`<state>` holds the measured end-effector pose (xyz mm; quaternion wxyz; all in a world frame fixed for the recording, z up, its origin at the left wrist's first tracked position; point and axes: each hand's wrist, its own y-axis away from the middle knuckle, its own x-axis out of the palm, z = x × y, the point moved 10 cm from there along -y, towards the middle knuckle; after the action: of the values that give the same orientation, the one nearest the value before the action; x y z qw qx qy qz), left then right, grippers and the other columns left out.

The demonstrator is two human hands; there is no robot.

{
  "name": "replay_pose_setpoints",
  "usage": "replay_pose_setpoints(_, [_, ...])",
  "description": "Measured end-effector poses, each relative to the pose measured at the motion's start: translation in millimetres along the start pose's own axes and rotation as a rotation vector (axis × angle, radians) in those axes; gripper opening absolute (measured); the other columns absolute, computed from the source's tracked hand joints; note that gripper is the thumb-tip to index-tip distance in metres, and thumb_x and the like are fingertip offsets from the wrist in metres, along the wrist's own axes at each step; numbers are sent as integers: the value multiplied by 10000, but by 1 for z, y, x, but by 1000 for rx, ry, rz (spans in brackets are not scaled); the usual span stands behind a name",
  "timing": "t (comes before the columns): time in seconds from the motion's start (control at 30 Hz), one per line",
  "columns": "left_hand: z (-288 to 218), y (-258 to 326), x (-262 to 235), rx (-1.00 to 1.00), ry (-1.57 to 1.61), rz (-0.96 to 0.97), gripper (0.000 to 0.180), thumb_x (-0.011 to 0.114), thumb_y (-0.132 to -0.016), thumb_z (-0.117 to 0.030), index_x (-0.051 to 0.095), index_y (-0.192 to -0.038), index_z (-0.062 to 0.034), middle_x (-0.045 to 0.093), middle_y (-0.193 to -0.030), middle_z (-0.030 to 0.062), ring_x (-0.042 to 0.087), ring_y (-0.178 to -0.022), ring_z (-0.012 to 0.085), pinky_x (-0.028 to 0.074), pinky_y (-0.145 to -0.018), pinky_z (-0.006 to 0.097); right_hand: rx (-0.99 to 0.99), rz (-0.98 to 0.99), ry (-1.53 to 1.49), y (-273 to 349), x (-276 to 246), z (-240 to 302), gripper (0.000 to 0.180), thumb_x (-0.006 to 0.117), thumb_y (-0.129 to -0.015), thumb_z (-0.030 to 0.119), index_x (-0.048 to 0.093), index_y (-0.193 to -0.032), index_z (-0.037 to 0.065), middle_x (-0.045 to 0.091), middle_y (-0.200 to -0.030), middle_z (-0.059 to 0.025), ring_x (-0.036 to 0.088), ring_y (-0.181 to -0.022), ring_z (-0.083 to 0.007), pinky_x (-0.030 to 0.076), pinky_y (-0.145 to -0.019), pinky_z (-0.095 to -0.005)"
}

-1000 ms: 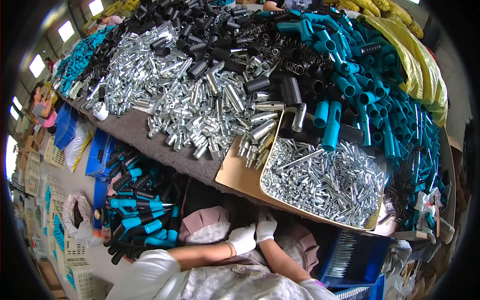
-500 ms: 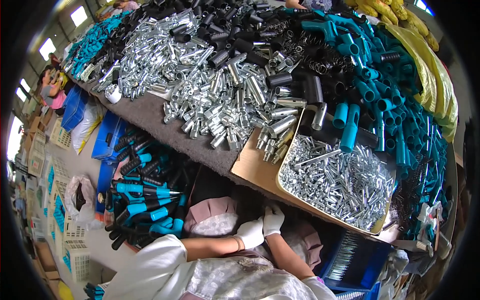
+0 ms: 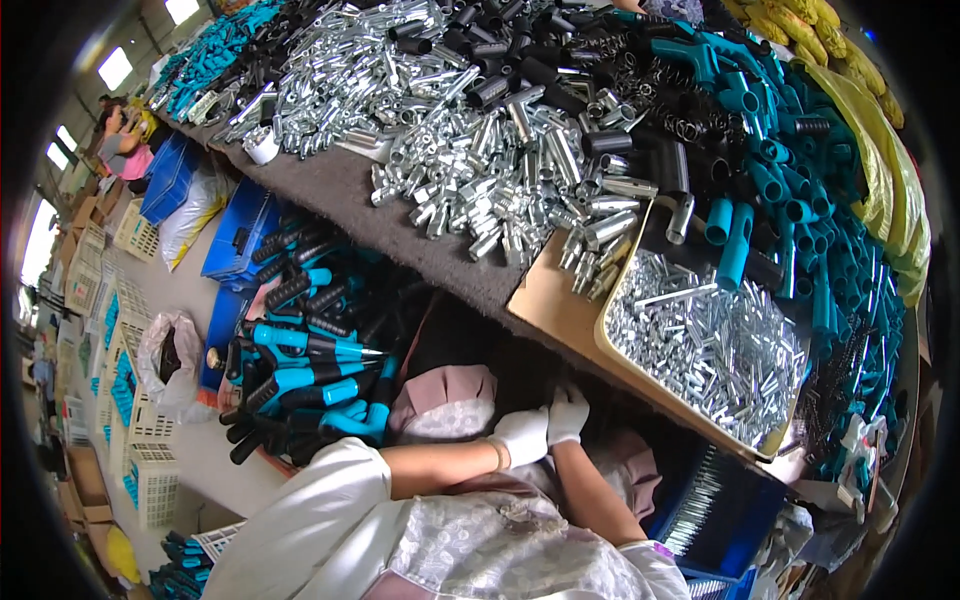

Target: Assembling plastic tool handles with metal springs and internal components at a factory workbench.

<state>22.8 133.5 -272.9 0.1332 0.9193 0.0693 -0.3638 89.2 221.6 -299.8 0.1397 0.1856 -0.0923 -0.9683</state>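
Note:
My left hand (image 3: 522,438) and my right hand (image 3: 568,415), both in white gloves, meet over my lap just below the table's front edge. Fingers on both hands are curled in and closed. Whatever they grip, if anything, is hidden by the gloves and the dark shade under the table. Beyond them on the table lie a pile of shiny metal fittings (image 3: 490,170) and a shallow tray (image 3: 603,330) full of small metal pins (image 3: 700,345). Left of my lap is a heap of teal-and-black grease-gun-like tools (image 3: 310,370).
Teal tubular parts (image 3: 790,210) and black sleeves (image 3: 660,165) cover the right side of the table. A cardboard sheet (image 3: 545,290) lies beside the tray. Blue bins (image 3: 725,520) stand low at right. Plastic crates (image 3: 150,480) line the left floor; another person (image 3: 125,150) is far left.
The whole view has shifted slightly, so the table appears higher and further right. My hands remain together below the table edge, with no clear change in their grip.

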Motion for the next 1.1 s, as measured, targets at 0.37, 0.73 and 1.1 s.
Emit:
replay_pose_setpoints(0.37, [-11, 21, 0, 41, 149, -11, 327, 627, -775, -181, 590, -1048, -5, 669, -771, 226, 643, -680, 433, 494, -594, 516, -208, 67, 7, 21, -4, 36, 216, 574, -932, 72, 711, -1076, -13, 734, -999, -155, 704, -837, -252, 548, -799, -346])
replay_pose_setpoints(0.73, [-22, 34, -29, -55, 102, -5, 371, 660, -810, -204, 571, -1126, -31, 679, -786, 233, 661, -718, 430, 523, -639, 510, -77, 136, -1, 17, 2, 16, 237, 584, -934, 110, 706, -1094, -15, 725, -1025, -183, 684, -951, -279, 513, -885, -349])
replay_pose_setpoints(1.1, [-24, 19, -24, -38, 101, 40, 386, 659, -798, -236, 557, -1079, 8, 668, -778, 229, 655, -667, 402, 512, -594, 494, 33, 121, -103, 17, -2, 7, 242, 574, -920, 45, 687, -1111, -53, 714, -1074, -139, 656, -980, -229, 496, -920, -333])
